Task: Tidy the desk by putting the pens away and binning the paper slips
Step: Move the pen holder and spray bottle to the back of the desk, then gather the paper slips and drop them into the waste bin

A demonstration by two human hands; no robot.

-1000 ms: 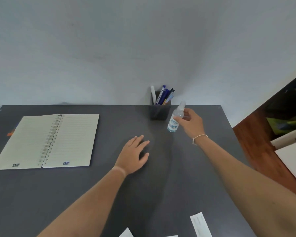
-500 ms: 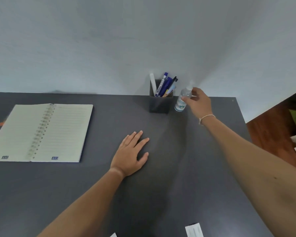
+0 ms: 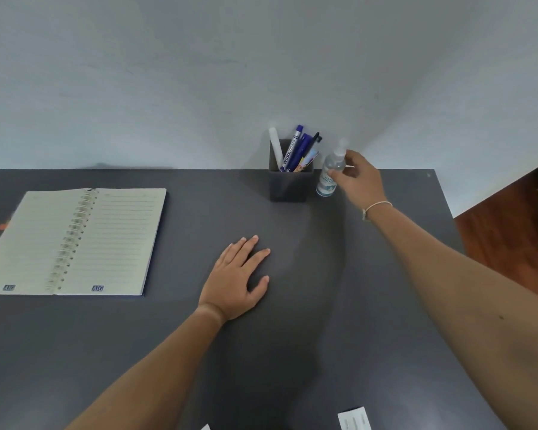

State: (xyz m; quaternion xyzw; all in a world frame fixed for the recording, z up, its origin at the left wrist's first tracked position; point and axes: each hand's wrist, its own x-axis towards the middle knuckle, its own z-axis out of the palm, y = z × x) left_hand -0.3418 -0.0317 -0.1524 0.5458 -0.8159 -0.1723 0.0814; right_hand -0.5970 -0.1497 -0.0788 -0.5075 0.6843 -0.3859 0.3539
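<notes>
At the back of the desk [image 3: 339, 305], seen from the head camera, the right hand [image 3: 359, 178] curls its fingers around a small clear sanitiser bottle [image 3: 329, 176] that stands upright, just beside the dark pen holder [image 3: 288, 186] on its right. The bottle's base looks to be on the desk surface, though the angle makes it hard to be sure it is fully set down. The left hand [image 3: 235, 279] lies flat, palm down with fingers spread, in the middle of the desk and holds nothing.

The pens [image 3: 295, 148] stand in the holder, leaning together, so that half of the job looks done. The step in hand seems a side matter: parking the bottle next to the holder. What is left, by my reckoning, is the slips. One paper slip [image 3: 354, 418] lies at the near edge of the desk, and the corner of a second slip [image 3: 206, 427] pokes in at the bottom of the view.

Next, the right hand should let go of the bottle without tipping it and draw back toward the near edge to gather those slips. No bin is visible. An open spiral notebook [image 3: 75, 240] lies at the left, well apart from the hands. Nothing blocks the way back; only the right forearm passes close above the nearer slip.
</notes>
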